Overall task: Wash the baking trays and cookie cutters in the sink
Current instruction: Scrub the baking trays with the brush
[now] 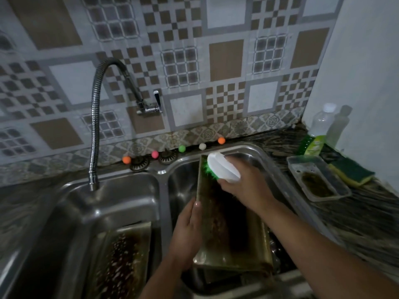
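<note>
Presently, double steel sink [103, 188], two basins. Right basin: a greasy baking tray [233, 229] propped at a tilt, far end resting on the back rim. Left hand [187, 236] grips the tray's left edge, thumb lying along the rim. Right hand [241, 184] wraps around a white scrub brush [224, 167], green bristles pressed to the tray's upper end. Left basin: a second soiled tray [123, 262] lying under the flexible tap [95, 130]. Dish soap bottle [316, 132] and sponge [352, 171] on the counter at right.

Home kitchen; double steel sink [129, 186]; tiled wall [226, 59]
</note>
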